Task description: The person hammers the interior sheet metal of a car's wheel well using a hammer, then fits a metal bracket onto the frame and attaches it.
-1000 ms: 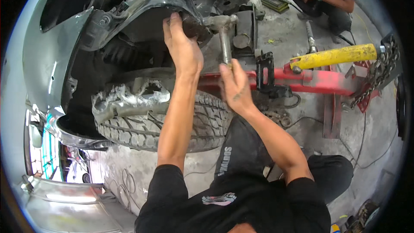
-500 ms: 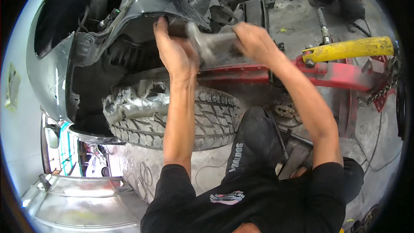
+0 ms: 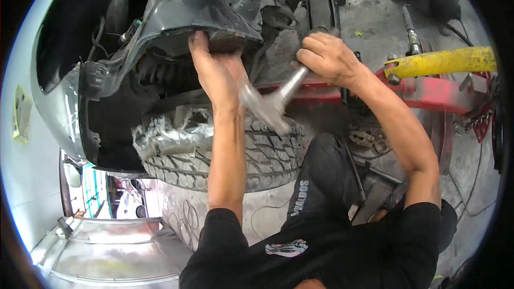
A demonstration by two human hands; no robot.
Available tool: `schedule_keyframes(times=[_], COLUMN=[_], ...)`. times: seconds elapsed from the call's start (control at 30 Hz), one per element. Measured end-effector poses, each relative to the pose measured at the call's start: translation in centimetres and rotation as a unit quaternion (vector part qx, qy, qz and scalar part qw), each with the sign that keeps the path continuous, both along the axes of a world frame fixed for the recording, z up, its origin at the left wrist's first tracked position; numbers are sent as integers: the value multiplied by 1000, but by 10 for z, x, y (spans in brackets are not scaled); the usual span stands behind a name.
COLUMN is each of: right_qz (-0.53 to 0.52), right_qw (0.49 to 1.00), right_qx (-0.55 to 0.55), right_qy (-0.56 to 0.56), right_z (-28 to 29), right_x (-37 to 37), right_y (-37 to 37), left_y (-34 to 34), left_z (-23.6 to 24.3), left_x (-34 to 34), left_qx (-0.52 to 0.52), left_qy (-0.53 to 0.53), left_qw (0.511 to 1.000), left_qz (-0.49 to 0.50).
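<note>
A dark, crumpled car body panel [image 3: 182, 10] spans the top middle, above the open wheel well. My left hand [image 3: 214, 77] is raised under its lower lip, gripping or pressed at a dark spot there; what the fingers hold is hidden. My right hand [image 3: 326, 59] grips the handle of a metal hammer [image 3: 292, 86], whose motion-blurred head hangs down to the lower left, beside my left wrist. Below lie a treaded tire [image 3: 273, 166] and a torn, whitened bent piece [image 3: 166, 139] resting on it.
A red steel beam [image 3: 428, 93] with a yellow ram [image 3: 444, 59] and chain crosses the right. A person [image 3: 439, 0] crouches at the upper right near a hose [image 3: 412, 37]. Cables [image 3: 187, 219] lie on the floor. A silver panel [image 3: 107, 246] shows lower left.
My right hand has risen and moved right; the hammer head has swung down from beside the panel to over the tire. My left hand has shifted slightly lower and left along the lip.
</note>
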State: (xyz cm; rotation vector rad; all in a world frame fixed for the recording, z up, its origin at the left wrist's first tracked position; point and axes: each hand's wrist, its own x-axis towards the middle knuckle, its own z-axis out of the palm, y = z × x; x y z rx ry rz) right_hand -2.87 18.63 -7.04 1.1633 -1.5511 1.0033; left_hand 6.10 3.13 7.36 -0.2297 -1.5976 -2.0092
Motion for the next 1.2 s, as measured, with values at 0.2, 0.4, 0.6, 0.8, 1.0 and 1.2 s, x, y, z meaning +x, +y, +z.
schedule_keyframes(times=[0.2,0.4,0.6,0.8,1.0,1.2], right_qz=[-59,-101,-8,-144,-196,-108], right_qw=[996,992,996,987,977,994], right_qx=[40,65,57,57,87,4], right_qy=[-52,-26,66,-50,-5,-18], right_z=[8,1,5,-9,-11,-7], right_x=[-25,-52,-20,-27,-61,-32], right_y=[16,20,16,19,20,9], left_y=[-8,-2,-8,-8,0,-9], left_z=[-4,-5,-5,-7,-13,-14], left_x=[-6,1,-4,-6,-13,-8], left_qx=[-19,-56,-43,-76,-73,-117], left_qy=[-18,-99,-6,-1,-10,-2], left_qw=[1000,993,999,997,997,992], left_qz=[8,36,-1,6,-15,41])
